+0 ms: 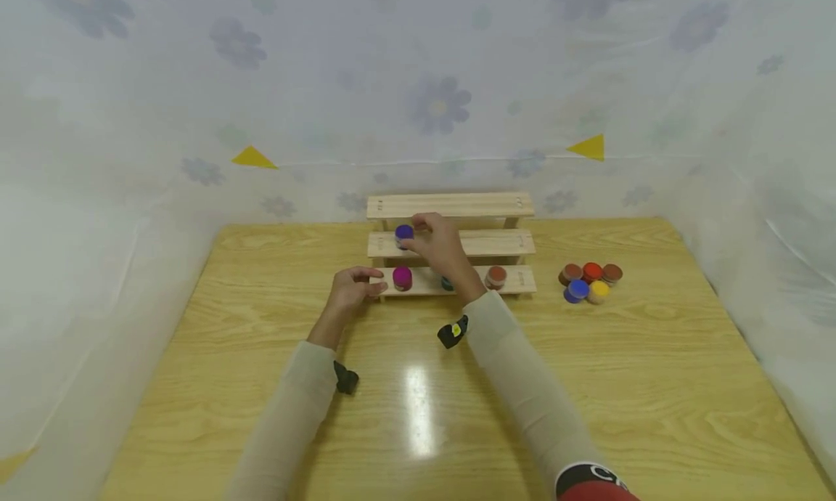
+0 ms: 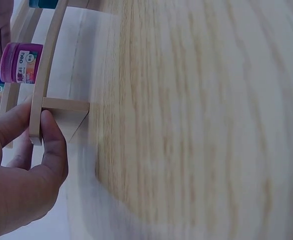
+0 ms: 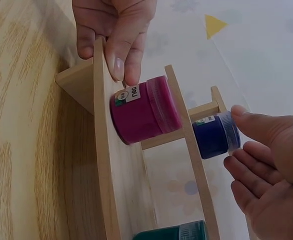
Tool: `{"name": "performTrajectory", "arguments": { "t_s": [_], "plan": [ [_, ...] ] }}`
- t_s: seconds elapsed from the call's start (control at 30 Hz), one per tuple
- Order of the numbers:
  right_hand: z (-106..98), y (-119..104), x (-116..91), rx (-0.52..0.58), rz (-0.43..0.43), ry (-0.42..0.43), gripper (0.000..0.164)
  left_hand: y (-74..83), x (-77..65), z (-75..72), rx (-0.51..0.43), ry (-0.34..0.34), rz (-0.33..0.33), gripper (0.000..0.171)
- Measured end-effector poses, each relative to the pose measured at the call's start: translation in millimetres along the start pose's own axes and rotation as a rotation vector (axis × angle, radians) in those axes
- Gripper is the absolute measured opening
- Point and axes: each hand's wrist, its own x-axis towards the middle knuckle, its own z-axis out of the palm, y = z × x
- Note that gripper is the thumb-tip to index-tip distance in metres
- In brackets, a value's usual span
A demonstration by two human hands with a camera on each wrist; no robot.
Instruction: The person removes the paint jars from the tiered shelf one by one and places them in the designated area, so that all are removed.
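A three-tier wooden stand (image 1: 451,205) stands at the back of the table. My left hand (image 1: 350,289) pinches the left end of its lowest board between thumb and fingers, as the left wrist view shows. On the middle board, toward the left, sits a dark blue paint jar (image 3: 211,139). Beside it is my right hand (image 1: 441,248), thumb at the lid's edge and the other fingers spread away from the jar. The lowest board carries a magenta paint jar (image 3: 141,114), a green jar (image 1: 447,284) partly hidden by the right arm, and a reddish-brown jar (image 1: 496,277).
Right of the stand, several more jars cluster on the wooden table (image 1: 392,414): a red one (image 1: 591,271), a blue one (image 1: 577,290), a yellow one (image 1: 598,292) and brown ones. A flower-patterned sheet (image 1: 326,87) hangs behind, with yellow triangles on it.
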Motion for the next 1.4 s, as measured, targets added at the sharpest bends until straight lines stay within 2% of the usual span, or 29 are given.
{"name": "performTrajectory", "arguments": {
  "t_s": [0.2, 0.63, 0.9, 1.1, 1.23, 1.4],
  "plan": [
    [1.9, 3.0, 1.9, -0.060, 0.014, -0.018, 0.045, -0.4, 0.7, 1.3, -0.007, -0.017, 0.000, 0.032],
    [4.5, 3.2, 1.9, -0.038, 0.031, -0.002, 0.042, 1.4, 1.4, 0.6, 0.008, 0.007, 0.005, 0.028],
    [-2.9, 0.1, -2.5, -0.022, 0.013, 0.001, 0.041, 1.1, 3.2, -1.7, 0.013, 0.003, 0.000, 0.027],
    [-10.3, 1.3, -8.6, 0.035, 0.047, -0.020, 0.042, 1.0, 3.0, -1.8, 0.016, 0.002, -0.010, 0.027],
    [-16.9, 0.6, -13.2, 0.014, 0.063, -0.010, 0.042, 1.6, 3.7, -1.2, 0.017, 0.003, -0.010, 0.026],
    [-25.9, 0.8, -19.4, -0.017, 0.031, 0.003, 0.041, 2.0, 2.9, -1.4, 0.006, -0.002, -0.011, 0.027]
  ]
}}
